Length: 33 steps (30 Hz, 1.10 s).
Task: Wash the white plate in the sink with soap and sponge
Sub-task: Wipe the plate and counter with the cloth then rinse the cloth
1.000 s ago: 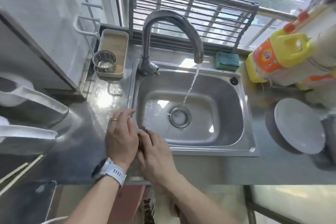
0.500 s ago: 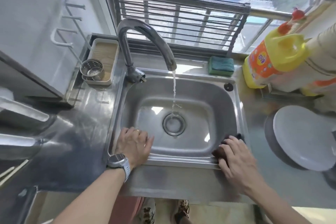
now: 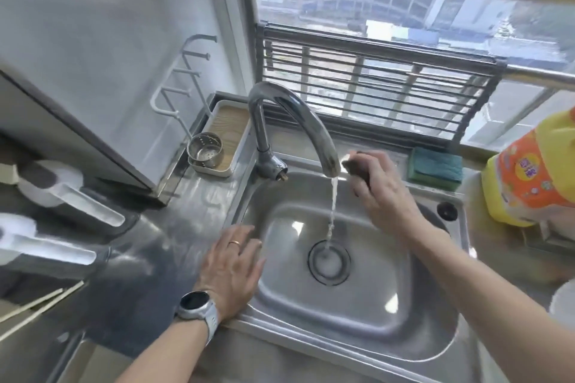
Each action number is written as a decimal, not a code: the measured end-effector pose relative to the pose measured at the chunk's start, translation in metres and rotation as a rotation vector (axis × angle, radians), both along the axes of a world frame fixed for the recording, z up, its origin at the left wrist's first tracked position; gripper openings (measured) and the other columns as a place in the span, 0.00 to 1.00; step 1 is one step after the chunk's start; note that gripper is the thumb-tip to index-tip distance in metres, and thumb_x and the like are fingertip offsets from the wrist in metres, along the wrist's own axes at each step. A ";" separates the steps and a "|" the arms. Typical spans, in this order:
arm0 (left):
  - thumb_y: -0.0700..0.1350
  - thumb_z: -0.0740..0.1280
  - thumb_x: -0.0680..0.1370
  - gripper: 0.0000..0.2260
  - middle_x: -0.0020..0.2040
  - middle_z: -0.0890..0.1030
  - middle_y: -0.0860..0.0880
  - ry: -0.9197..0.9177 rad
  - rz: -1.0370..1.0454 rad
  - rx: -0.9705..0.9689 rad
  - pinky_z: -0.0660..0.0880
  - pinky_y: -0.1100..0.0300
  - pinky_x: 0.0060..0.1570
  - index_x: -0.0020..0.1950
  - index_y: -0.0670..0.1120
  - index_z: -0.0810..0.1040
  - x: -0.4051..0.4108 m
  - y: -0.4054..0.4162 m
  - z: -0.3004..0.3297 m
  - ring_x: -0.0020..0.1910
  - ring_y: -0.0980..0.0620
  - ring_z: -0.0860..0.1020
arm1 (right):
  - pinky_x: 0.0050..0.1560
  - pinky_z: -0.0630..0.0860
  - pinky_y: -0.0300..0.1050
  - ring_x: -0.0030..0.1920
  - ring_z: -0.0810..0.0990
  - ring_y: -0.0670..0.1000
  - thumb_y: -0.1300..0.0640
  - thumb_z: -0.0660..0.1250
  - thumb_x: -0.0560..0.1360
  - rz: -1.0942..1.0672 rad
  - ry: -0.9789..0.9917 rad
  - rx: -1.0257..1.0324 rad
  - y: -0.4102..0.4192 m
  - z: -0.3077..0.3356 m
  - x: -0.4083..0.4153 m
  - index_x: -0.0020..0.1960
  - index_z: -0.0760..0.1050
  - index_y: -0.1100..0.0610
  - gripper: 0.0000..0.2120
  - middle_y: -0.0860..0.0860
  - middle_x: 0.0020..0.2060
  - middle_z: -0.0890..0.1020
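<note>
My right hand (image 3: 381, 193) is closed around a small dark brown pad (image 3: 357, 168), held just right of the faucet (image 3: 295, 124) spout at the back of the steel sink (image 3: 435, 348). Water runs from the spout into the drain (image 3: 329, 261). My left hand (image 3: 231, 264), with a ring and a wristwatch, lies flat and empty on the sink's left rim. A green sponge (image 3: 435, 168) sits on the back ledge, right of my right hand. The yellow and orange soap bottle (image 3: 535, 174) stands at the right. Only an edge of the white plate (image 3: 563, 305) shows at the far right.
A tray with a small perforated steel cup (image 3: 205, 149) sits left of the faucet. A metal rack (image 3: 373, 84) stands against the window behind the sink. White appliances (image 3: 62, 196) and chopsticks (image 3: 34, 311) occupy the left counter.
My right hand carried the dark pad from the sink's front rim up to the back, beside the spout. My left hand stayed on the left rim. The view tilted upward.
</note>
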<state>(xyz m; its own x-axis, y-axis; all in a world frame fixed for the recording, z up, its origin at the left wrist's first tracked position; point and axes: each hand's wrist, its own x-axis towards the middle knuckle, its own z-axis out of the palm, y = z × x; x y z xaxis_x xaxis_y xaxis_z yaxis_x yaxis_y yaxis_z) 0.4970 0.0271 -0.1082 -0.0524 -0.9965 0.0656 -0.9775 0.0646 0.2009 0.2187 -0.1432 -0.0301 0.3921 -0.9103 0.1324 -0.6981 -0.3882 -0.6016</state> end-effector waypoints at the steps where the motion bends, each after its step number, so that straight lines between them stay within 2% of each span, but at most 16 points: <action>1: 0.54 0.60 0.80 0.14 0.68 0.77 0.45 -0.008 0.002 0.020 0.72 0.45 0.70 0.55 0.49 0.81 0.008 -0.001 -0.002 0.71 0.43 0.74 | 0.68 0.66 0.46 0.67 0.68 0.49 0.52 0.61 0.82 0.097 0.055 -0.069 -0.025 0.004 0.014 0.71 0.69 0.54 0.18 0.52 0.69 0.70; 3: 0.54 0.61 0.81 0.14 0.75 0.73 0.47 -0.023 -0.052 0.047 0.66 0.47 0.75 0.57 0.49 0.82 0.020 0.004 -0.010 0.78 0.45 0.67 | 0.75 0.62 0.54 0.74 0.63 0.54 0.48 0.62 0.82 0.306 0.165 -0.164 -0.067 0.001 0.048 0.75 0.66 0.55 0.24 0.54 0.74 0.67; 5: 0.52 0.61 0.81 0.13 0.78 0.70 0.48 0.012 -0.077 0.047 0.61 0.47 0.77 0.58 0.50 0.82 0.023 0.009 -0.014 0.81 0.48 0.62 | 0.75 0.59 0.60 0.74 0.64 0.57 0.50 0.69 0.78 0.516 0.274 -0.317 -0.101 -0.018 0.089 0.73 0.70 0.58 0.26 0.60 0.72 0.72; 6: 0.52 0.61 0.82 0.13 0.78 0.70 0.49 0.041 -0.069 0.039 0.61 0.48 0.78 0.58 0.50 0.82 0.023 0.009 -0.014 0.82 0.49 0.60 | 0.73 0.58 0.60 0.72 0.68 0.57 0.53 0.72 0.76 0.565 0.313 -0.332 -0.113 -0.030 0.107 0.71 0.73 0.60 0.26 0.62 0.70 0.75; 8: 0.51 0.60 0.82 0.13 0.79 0.69 0.50 0.067 -0.056 0.026 0.60 0.48 0.78 0.57 0.50 0.83 0.023 0.008 -0.015 0.82 0.50 0.59 | 0.78 0.56 0.59 0.73 0.70 0.59 0.58 0.70 0.77 0.575 0.372 -0.235 -0.125 -0.053 0.132 0.73 0.72 0.60 0.25 0.61 0.71 0.73; 10: 0.50 0.60 0.82 0.13 0.79 0.69 0.50 0.061 -0.056 0.022 0.58 0.51 0.79 0.57 0.49 0.83 0.023 0.006 -0.016 0.82 0.50 0.59 | 0.79 0.48 0.48 0.72 0.70 0.58 0.61 0.70 0.77 0.547 0.376 -0.267 -0.125 -0.069 0.135 0.71 0.74 0.61 0.23 0.61 0.70 0.75; 11: 0.50 0.60 0.82 0.13 0.79 0.69 0.49 0.057 -0.062 0.020 0.57 0.51 0.80 0.56 0.49 0.83 0.024 0.005 -0.016 0.82 0.50 0.59 | 0.77 0.51 0.45 0.70 0.72 0.58 0.62 0.72 0.75 0.523 0.326 -0.284 -0.119 -0.071 0.131 0.68 0.76 0.62 0.22 0.61 0.66 0.78; 13: 0.49 0.60 0.82 0.13 0.79 0.69 0.49 0.056 -0.075 0.020 0.57 0.51 0.80 0.56 0.48 0.83 0.025 0.004 -0.016 0.82 0.49 0.59 | 0.72 0.67 0.54 0.67 0.73 0.58 0.63 0.73 0.74 0.455 0.252 -0.275 -0.102 -0.061 0.110 0.66 0.77 0.64 0.21 0.62 0.63 0.81; 14: 0.49 0.60 0.82 0.14 0.79 0.70 0.49 0.057 -0.081 0.021 0.58 0.50 0.80 0.56 0.48 0.83 0.025 0.004 -0.016 0.82 0.49 0.59 | 0.71 0.70 0.59 0.70 0.72 0.59 0.61 0.69 0.77 0.393 0.243 -0.240 -0.091 -0.054 0.095 0.69 0.74 0.64 0.21 0.61 0.66 0.78; 16: 0.50 0.59 0.82 0.14 0.78 0.70 0.48 0.051 -0.081 0.027 0.59 0.48 0.79 0.56 0.48 0.84 0.024 0.003 -0.014 0.82 0.49 0.59 | 0.77 0.62 0.56 0.78 0.61 0.59 0.50 0.58 0.82 0.319 0.320 -0.159 -0.074 -0.060 0.062 0.77 0.65 0.60 0.25 0.57 0.77 0.67; 17: 0.50 0.59 0.82 0.14 0.78 0.70 0.48 0.040 -0.079 0.033 0.59 0.48 0.79 0.56 0.48 0.84 0.023 0.002 -0.014 0.82 0.49 0.59 | 0.79 0.57 0.54 0.80 0.56 0.59 0.48 0.57 0.83 0.230 0.376 -0.135 -0.069 -0.067 0.046 0.78 0.63 0.58 0.26 0.56 0.78 0.63; 19: 0.51 0.58 0.82 0.15 0.78 0.70 0.48 0.008 -0.076 0.049 0.59 0.48 0.79 0.56 0.48 0.84 0.022 0.002 -0.013 0.82 0.49 0.60 | 0.80 0.52 0.54 0.80 0.54 0.60 0.51 0.58 0.84 0.074 0.374 -0.087 -0.060 -0.074 0.014 0.78 0.62 0.57 0.25 0.56 0.79 0.62; 23: 0.52 0.57 0.82 0.17 0.78 0.70 0.48 -0.031 -0.076 0.074 0.56 0.49 0.80 0.56 0.49 0.84 0.021 0.003 -0.011 0.82 0.48 0.60 | 0.79 0.55 0.60 0.79 0.55 0.64 0.57 0.53 0.84 -0.118 0.470 -0.043 -0.049 -0.071 -0.012 0.78 0.59 0.59 0.22 0.59 0.79 0.60; 27: 0.53 0.56 0.82 0.17 0.77 0.71 0.48 0.011 -0.072 0.063 0.60 0.48 0.78 0.55 0.49 0.83 0.021 0.003 -0.011 0.82 0.48 0.61 | 0.76 0.60 0.63 0.77 0.59 0.67 0.65 0.55 0.81 -0.291 0.484 -0.007 -0.036 -0.071 -0.011 0.75 0.61 0.62 0.22 0.64 0.76 0.64; 30: 0.53 0.57 0.81 0.17 0.76 0.74 0.48 0.034 -0.073 0.034 0.64 0.46 0.75 0.52 0.48 0.84 0.022 0.002 -0.012 0.80 0.47 0.64 | 0.73 0.66 0.63 0.72 0.65 0.63 0.65 0.57 0.79 -0.289 0.463 -0.029 -0.036 -0.064 -0.002 0.69 0.69 0.62 0.19 0.62 0.71 0.70; 33: 0.53 0.57 0.81 0.17 0.74 0.75 0.47 0.052 -0.080 0.025 0.66 0.43 0.74 0.52 0.47 0.84 0.023 0.003 -0.014 0.80 0.46 0.64 | 0.74 0.63 0.60 0.75 0.65 0.63 0.68 0.63 0.78 -0.091 0.475 -0.158 -0.026 -0.062 -0.004 0.72 0.69 0.62 0.23 0.61 0.73 0.70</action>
<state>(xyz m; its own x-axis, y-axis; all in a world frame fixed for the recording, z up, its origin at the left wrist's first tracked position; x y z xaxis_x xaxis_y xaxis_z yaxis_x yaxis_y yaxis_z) 0.5203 0.0298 -0.1221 -0.1289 -0.9906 0.0449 -0.9577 0.1361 0.2535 0.2151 -0.1692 -0.0920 0.3629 -0.9267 0.0976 -0.9154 -0.3742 -0.1485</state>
